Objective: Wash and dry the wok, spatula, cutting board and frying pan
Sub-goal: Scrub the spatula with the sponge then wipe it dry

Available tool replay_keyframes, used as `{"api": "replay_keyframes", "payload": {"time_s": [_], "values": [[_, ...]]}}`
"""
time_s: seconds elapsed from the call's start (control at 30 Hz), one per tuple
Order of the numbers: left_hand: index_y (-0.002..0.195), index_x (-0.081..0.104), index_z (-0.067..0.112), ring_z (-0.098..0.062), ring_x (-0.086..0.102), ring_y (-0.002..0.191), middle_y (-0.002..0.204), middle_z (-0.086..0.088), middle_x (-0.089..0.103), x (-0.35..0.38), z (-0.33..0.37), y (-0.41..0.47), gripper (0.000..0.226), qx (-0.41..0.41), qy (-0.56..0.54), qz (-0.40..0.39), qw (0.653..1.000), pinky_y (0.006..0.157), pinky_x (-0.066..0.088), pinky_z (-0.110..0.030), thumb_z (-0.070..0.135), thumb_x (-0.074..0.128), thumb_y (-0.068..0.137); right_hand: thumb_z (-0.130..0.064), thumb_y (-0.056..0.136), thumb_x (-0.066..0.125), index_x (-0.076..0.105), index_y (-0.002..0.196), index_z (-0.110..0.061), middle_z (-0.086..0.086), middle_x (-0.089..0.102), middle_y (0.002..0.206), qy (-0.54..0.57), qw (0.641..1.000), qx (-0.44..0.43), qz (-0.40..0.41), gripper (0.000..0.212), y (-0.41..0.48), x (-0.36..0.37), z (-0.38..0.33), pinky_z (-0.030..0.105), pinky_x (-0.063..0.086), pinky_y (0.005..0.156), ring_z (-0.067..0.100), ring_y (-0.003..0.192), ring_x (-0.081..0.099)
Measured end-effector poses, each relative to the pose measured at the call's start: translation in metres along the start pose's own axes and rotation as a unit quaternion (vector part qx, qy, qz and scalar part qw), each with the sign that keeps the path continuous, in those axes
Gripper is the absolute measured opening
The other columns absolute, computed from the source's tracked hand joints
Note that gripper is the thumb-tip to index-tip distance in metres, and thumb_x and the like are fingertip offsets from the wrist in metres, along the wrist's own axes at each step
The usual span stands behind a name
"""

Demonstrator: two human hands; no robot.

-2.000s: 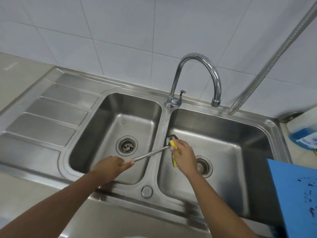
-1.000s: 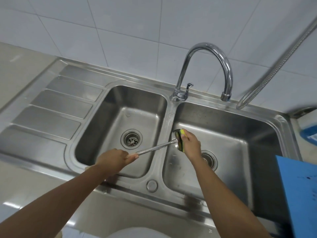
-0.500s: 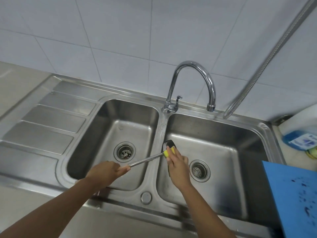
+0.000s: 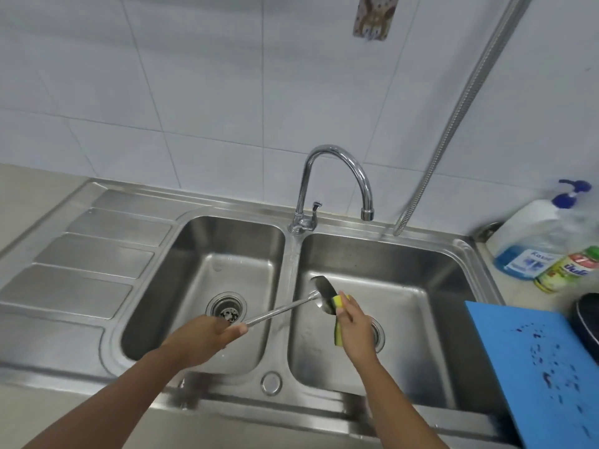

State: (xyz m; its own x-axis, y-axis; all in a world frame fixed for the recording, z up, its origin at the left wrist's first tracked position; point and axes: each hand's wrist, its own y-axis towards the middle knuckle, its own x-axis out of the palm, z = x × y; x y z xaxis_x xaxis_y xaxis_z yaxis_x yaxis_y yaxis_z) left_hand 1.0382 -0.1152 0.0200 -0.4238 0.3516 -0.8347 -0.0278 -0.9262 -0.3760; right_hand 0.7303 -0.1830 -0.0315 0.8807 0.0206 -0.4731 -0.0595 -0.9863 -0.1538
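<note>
My left hand [image 4: 207,335] grips the handle end of a steel spatula [image 4: 282,311], which reaches across the sink divider. Its blade [image 4: 324,293] hangs over the right basin [image 4: 421,306]. My right hand [image 4: 355,325] holds a yellow and green sponge [image 4: 339,301] pressed against the blade. A blue cutting board [image 4: 534,367] with dark specks lies at the right, over the sink's edge. Behind the board, a dark rounded pan edge [image 4: 588,315] shows at the frame's right side.
The tap [image 4: 337,176] arches over the right basin, with no water seen running. The left basin [image 4: 210,286] holds only its drain strainer, and a ribbed draining board [image 4: 87,264] lies left. A blue soap pump bottle [image 4: 538,241] and a yellow-green bottle [image 4: 567,270] stand at the right. A metal hose [image 4: 460,111] hangs down the wall.
The camera has tilted up, so more wall and the bottles show. My right hand and the sponge have slid down the spatula blade, baring its upper part. The left hand keeps its grip.
</note>
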Motion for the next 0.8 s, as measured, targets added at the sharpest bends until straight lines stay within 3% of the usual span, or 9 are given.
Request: {"api": "replay_keyframes", "payload": {"time_s": [0.1, 0.17, 0.2, 0.27, 0.33, 0.4, 0.5, 0.63, 0.8], "values": [[0.07, 0.048, 0.014, -0.014, 0.05, 0.062, 0.064, 0.001, 0.052, -0.014, 0.02, 0.001, 0.069, 0.056, 0.037, 0.026, 0.997, 0.061, 0.04, -0.031, 0.078, 0.03, 0.085, -0.05, 0.092, 0.056, 0.062, 0.124, -0.044, -0.012, 0.058, 0.134, 0.03, 0.999, 0.004, 0.025, 0.033, 0.02, -0.033, -0.013, 0.048, 0.037, 0.11, 0.02, 0.126, 0.051], [0.074, 0.052, 0.013, -0.014, 0.052, 0.065, 0.067, -0.001, 0.054, -0.022, 0.034, 0.004, 0.076, 0.084, 0.066, 0.034, 0.994, 0.066, 0.045, -0.033, 0.084, 0.023, 0.083, -0.063, 0.083, 0.059, 0.065, 0.109, -0.054, -0.01, 0.067, 0.118, 0.063, 0.998, 0.023, 0.005, 0.029, 0.037, -0.056, -0.02, 0.053, 0.05, 0.096, 0.025, 0.111, 0.062], [0.073, 0.052, 0.015, -0.013, 0.054, 0.066, 0.068, -0.001, 0.055, -0.023, 0.041, 0.007, 0.081, 0.095, 0.072, 0.042, 0.992, 0.068, 0.048, -0.035, 0.087, 0.017, 0.079, -0.059, 0.085, 0.06, 0.067, 0.104, -0.054, -0.006, 0.069, 0.115, 0.072, 0.997, 0.028, 0.004, 0.021, 0.041, -0.067, -0.029, 0.053, 0.053, 0.09, 0.025, 0.106, 0.065], [0.068, 0.049, 0.019, -0.014, 0.056, 0.068, 0.067, 0.001, 0.057, -0.022, 0.052, 0.012, 0.081, 0.096, 0.067, 0.059, 0.991, 0.069, 0.05, -0.036, 0.09, 0.011, 0.074, -0.042, 0.093, 0.058, 0.067, 0.108, -0.052, -0.002, 0.062, 0.128, 0.081, 0.996, 0.006, 0.029, 0.02, 0.037, -0.081, -0.044, 0.048, 0.055, 0.089, 0.023, 0.113, 0.061], [0.066, 0.046, 0.021, -0.017, 0.057, 0.07, 0.066, 0.003, 0.057, -0.018, 0.067, 0.014, 0.072, 0.082, 0.057, 0.067, 0.993, 0.069, 0.048, -0.034, 0.085, 0.015, 0.078, -0.034, 0.098, 0.051, 0.06, 0.126, -0.042, -0.003, 0.049, 0.145, -0.002, 0.997, -0.051, 0.057, 0.03, 0.025, -0.084, -0.039, 0.035, 0.04, 0.106, 0.02, 0.129, 0.047], [0.065, 0.044, 0.022, -0.018, 0.055, 0.07, 0.066, 0.004, 0.055, -0.011, 0.089, 0.012, 0.063, 0.091, 0.059, 0.052, 0.993, 0.066, 0.043, -0.033, 0.076, 0.022, 0.086, -0.04, 0.1, 0.041, 0.051, 0.135, -0.044, -0.011, 0.04, 0.15, -0.137, 0.983, -0.102, 0.071, 0.036, 0.006, -0.08, -0.027, 0.022, 0.024, 0.105, 0.019, 0.132, 0.038], [0.066, 0.044, 0.023, -0.014, 0.054, 0.067, 0.068, 0.005, 0.056, 0.004, 0.122, 0.01, 0.06, 0.122, 0.07, 0.041, 0.989, 0.059, 0.038, -0.029, 0.074, 0.021, 0.087, -0.044, 0.096, 0.038, 0.051, 0.134, -0.047, -0.016, 0.038, 0.149, -0.225, 0.954, -0.169, 0.101, 0.04, -0.008, -0.086, -0.018, 0.028, 0.03, 0.101, 0.017, 0.123, 0.038], [0.066, 0.046, 0.023, -0.011, 0.053, 0.061, 0.065, 0.004, 0.055, 0.017, 0.158, 0.012, 0.06, 0.11, 0.046, 0.062, 0.991, 0.058, 0.04, -0.025, 0.074, 0.024, 0.089, -0.029, 0.101, 0.046, 0.054, 0.136, -0.033, -0.005, 0.049, 0.144, -0.068, 0.986, -0.049, 0.143, 0.036, 0.011, -0.136, 0.003, 0.032, 0.02, 0.112, 0.018, 0.134, 0.04], [0.065, 0.046, 0.018, -0.015, 0.052, 0.061, 0.063, 0.0, 0.054, 0.028, 0.188, 0.016, 0.061, 0.05, -0.036, 0.099, 0.993, 0.058, 0.038, -0.025, 0.07, 0.029, 0.09, -0.025, 0.097, 0.053, 0.054, 0.136, -0.027, 0.0, 0.049, 0.144, -0.002, 0.983, -0.025, 0.183, 0.039, 0.029, -0.221, 0.021, 0.035, 0.033, 0.112, 0.021, 0.133, 0.044]]}}
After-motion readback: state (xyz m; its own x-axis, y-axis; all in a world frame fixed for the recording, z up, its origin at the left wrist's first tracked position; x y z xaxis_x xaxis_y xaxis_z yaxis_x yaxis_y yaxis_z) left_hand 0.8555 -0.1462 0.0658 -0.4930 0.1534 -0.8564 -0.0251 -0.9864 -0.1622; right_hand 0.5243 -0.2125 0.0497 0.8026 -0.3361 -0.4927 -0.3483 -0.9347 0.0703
